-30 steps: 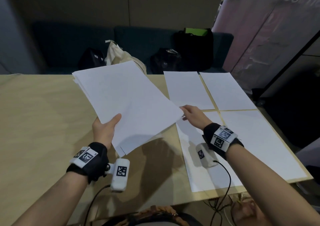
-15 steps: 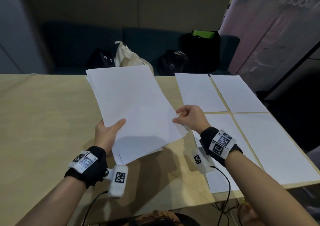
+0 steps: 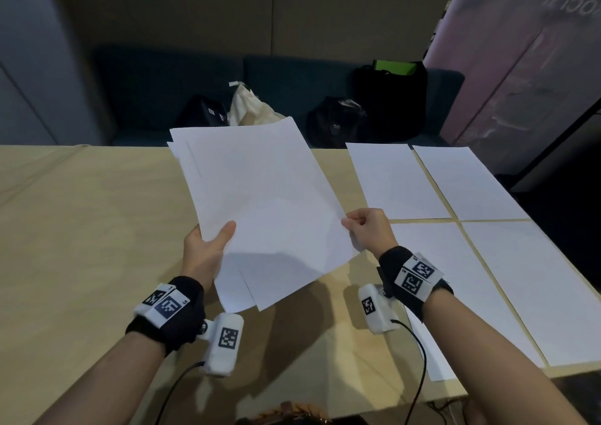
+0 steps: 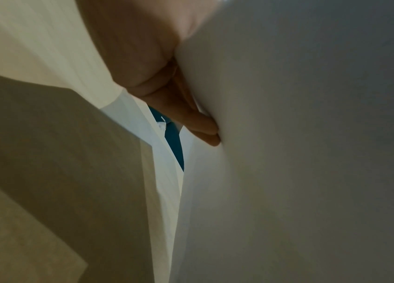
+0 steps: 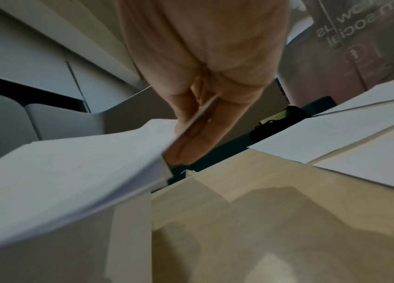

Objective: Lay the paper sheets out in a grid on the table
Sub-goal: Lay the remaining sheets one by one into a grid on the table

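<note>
Head view: pale wooden table [image 3: 81, 229], dark sofa [image 3: 156, 93].

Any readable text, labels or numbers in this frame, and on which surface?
"social", mirrored, on the pinkish wall panel; the lines above it are cut off or blurred.
Wrist markers: square codes; tiny characters beside them too small to read.
Paper sheets: blank.
</note>
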The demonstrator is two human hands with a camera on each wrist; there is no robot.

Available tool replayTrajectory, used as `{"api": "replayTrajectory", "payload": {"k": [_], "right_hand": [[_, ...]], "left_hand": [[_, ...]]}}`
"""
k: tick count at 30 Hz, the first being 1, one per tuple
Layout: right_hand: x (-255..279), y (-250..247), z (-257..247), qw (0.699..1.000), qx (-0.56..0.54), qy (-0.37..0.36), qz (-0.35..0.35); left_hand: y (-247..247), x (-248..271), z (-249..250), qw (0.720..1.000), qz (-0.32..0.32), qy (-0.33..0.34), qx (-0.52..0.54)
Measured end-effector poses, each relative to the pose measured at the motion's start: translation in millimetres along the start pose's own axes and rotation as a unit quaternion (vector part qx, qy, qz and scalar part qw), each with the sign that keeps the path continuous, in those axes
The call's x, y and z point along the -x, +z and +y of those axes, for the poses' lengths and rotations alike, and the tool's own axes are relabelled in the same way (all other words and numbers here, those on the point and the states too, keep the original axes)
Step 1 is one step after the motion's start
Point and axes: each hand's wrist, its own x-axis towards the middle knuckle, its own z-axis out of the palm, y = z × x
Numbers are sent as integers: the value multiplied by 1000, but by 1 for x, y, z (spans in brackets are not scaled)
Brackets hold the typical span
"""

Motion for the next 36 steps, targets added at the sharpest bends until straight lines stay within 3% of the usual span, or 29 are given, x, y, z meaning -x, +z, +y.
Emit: {"api": "replayTrajectory", "payload": {"k": [8, 16, 36], "right_hand": [[-8, 17, -13, 999, 12, -18, -28], [-5, 27, -20, 993, -30, -70, 87], [4, 37, -21, 989, 11, -108, 100]], "left_hand": [[-17, -10, -2, 1000, 19, -13, 14], [-20, -11, -9, 997, 38, -36, 48], [-24, -14, -14, 996, 58, -46, 41]]}}
